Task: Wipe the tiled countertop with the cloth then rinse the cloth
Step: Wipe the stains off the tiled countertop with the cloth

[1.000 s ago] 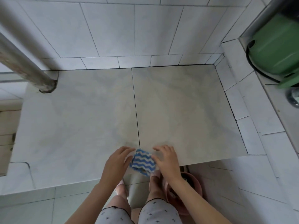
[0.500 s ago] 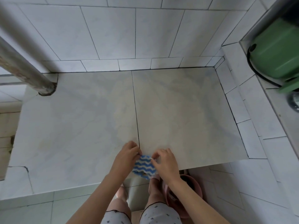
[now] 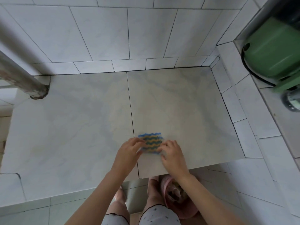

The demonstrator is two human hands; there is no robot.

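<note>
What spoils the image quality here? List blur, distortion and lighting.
Head view: motion blur smears the cloth, the left hand and the right hand; wide-angle distortion bends the tile joints and the pipe toward the edges; the light is soft and even, with no hard glare on the countertop; the green appliance at the right edge is stretched and soft.

The tiled countertop [image 3: 178, 103] is two large pale marbled tiles split by one dark grout line running front to back. A small cloth [image 3: 151, 142] with blue and yellow wavy stripes lies flat on it near the front edge, just right of that line. A grey pipe [image 3: 24, 78] meets the back left corner
</note>
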